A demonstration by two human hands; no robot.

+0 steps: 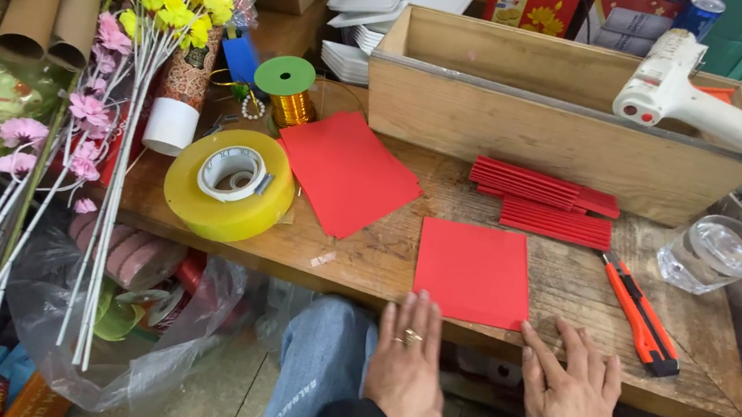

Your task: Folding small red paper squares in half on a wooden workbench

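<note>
Red square paper sheet (473, 273) | rough wooden table (569, 289) | left hand (406, 366), right hand (570, 393) flat, open

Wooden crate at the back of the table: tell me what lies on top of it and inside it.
A white glue gun rests across the wooden crate rim at its right end. An orange bit shows beside it; the crate's front wall hides the rest of the inside.

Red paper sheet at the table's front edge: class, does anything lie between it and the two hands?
Nothing visible. The left hand and right hand rest with fingertips at the near edge of the red paper sheet.
</note>
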